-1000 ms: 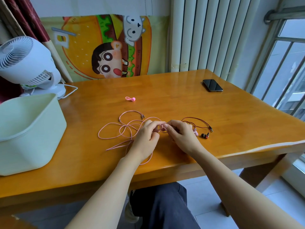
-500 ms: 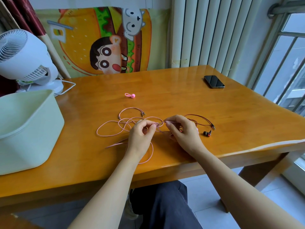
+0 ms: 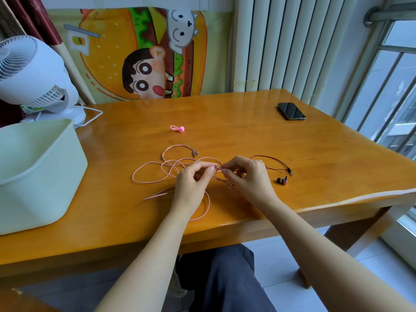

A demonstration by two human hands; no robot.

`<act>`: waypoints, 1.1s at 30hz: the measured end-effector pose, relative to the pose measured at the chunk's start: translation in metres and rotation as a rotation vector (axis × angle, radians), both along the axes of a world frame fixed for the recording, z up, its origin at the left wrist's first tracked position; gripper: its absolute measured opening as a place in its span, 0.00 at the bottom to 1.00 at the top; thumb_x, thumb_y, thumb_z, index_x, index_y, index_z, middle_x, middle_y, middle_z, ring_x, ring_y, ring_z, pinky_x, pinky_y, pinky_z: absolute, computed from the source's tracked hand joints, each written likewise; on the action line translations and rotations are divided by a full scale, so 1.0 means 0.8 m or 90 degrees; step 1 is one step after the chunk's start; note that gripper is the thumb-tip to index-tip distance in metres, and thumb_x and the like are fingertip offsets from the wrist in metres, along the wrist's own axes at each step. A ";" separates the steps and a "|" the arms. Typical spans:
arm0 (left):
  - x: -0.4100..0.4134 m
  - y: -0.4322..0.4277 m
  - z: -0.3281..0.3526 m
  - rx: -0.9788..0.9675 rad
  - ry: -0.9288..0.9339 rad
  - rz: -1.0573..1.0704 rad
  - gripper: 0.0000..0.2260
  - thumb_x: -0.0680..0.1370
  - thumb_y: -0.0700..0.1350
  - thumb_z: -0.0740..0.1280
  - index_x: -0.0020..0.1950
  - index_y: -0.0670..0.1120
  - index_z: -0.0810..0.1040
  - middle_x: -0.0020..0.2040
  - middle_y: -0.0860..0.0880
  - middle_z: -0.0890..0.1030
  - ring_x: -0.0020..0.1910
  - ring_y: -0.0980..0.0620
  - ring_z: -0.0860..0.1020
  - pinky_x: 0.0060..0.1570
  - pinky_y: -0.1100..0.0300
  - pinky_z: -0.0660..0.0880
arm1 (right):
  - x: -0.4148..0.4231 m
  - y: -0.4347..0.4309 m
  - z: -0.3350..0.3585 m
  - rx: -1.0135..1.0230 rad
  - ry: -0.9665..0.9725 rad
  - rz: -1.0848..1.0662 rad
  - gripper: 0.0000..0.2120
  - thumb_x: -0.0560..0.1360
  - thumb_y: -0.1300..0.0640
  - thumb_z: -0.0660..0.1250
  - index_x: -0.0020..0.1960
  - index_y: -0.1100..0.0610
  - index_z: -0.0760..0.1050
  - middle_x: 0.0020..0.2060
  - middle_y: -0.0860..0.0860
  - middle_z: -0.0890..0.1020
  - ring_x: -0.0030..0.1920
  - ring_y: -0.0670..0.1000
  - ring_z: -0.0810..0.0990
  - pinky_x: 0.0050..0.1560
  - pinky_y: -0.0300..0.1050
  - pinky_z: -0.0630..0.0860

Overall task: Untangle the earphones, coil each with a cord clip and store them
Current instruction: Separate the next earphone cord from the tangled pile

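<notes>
Left hand [image 3: 193, 183] and right hand [image 3: 245, 176] each pinch the thin pink earphone cord [image 3: 171, 164] between thumb and forefinger, fingertips nearly meeting. Pink loops sprawl toward nine o'clock; dark red earphone cord [image 3: 270, 156] trails at three o'clock, partly under the right hand. Likely risk: pulling outward cinches the tangle tighter, dragging the red set along.

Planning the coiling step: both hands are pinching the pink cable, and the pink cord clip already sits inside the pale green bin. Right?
Not quite. The head view shows the pink cord clip lying on the table, outside the pale green bin. The left hand and right hand do pinch the pink cable.
</notes>
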State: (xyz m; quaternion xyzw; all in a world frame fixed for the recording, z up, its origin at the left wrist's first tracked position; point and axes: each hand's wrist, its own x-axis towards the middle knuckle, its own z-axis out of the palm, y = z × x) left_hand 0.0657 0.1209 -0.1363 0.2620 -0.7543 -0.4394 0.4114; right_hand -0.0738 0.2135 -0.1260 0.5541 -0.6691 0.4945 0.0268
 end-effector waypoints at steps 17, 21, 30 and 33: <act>-0.001 0.000 -0.004 -0.019 -0.027 -0.005 0.07 0.79 0.45 0.68 0.54 0.51 0.84 0.33 0.58 0.77 0.36 0.58 0.75 0.36 0.66 0.72 | 0.006 -0.004 0.000 0.019 -0.042 0.046 0.06 0.73 0.56 0.75 0.47 0.55 0.79 0.35 0.46 0.83 0.31 0.45 0.79 0.34 0.33 0.72; -0.002 -0.002 -0.006 -0.023 -0.049 -0.009 0.06 0.79 0.47 0.67 0.53 0.54 0.82 0.34 0.55 0.78 0.38 0.54 0.78 0.39 0.56 0.76 | 0.008 -0.003 0.001 0.033 -0.074 0.059 0.09 0.74 0.53 0.74 0.50 0.55 0.77 0.33 0.47 0.84 0.30 0.46 0.79 0.35 0.36 0.73; 0.000 -0.002 -0.005 -0.045 -0.039 0.164 0.05 0.82 0.44 0.63 0.52 0.48 0.78 0.39 0.54 0.80 0.39 0.57 0.78 0.34 0.74 0.72 | -0.015 0.006 -0.007 0.216 0.111 -0.134 0.15 0.72 0.54 0.69 0.59 0.49 0.75 0.50 0.45 0.82 0.57 0.50 0.77 0.56 0.48 0.56; 0.000 -0.003 -0.006 -0.055 -0.050 0.200 0.06 0.82 0.46 0.62 0.53 0.47 0.77 0.42 0.52 0.81 0.40 0.55 0.79 0.32 0.74 0.71 | -0.033 0.012 -0.005 0.268 0.131 -0.194 0.22 0.73 0.56 0.68 0.66 0.51 0.72 0.65 0.50 0.74 0.73 0.53 0.63 0.62 0.49 0.53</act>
